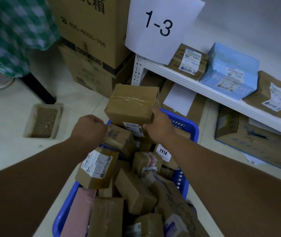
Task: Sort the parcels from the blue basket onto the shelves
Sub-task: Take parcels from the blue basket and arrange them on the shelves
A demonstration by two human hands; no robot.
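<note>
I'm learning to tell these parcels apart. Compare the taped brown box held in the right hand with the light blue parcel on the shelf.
The taped brown box is plain cardboard with clear tape across its top; the light blue parcel is pale blue with printed lettering. The brown box is gripped by the right hand above the blue basket; the blue parcel rests on the white shelf between two brown parcels. Both carry white shipping labels.

Brown taped parcel [132, 103] tilts above the blue basket's [185, 122] far rim; other cardboard parcels [136, 189] heap inside

Matt cardboard parcel [132, 103] w/ glossy tape; blue plastic basket [185, 124].
</note>
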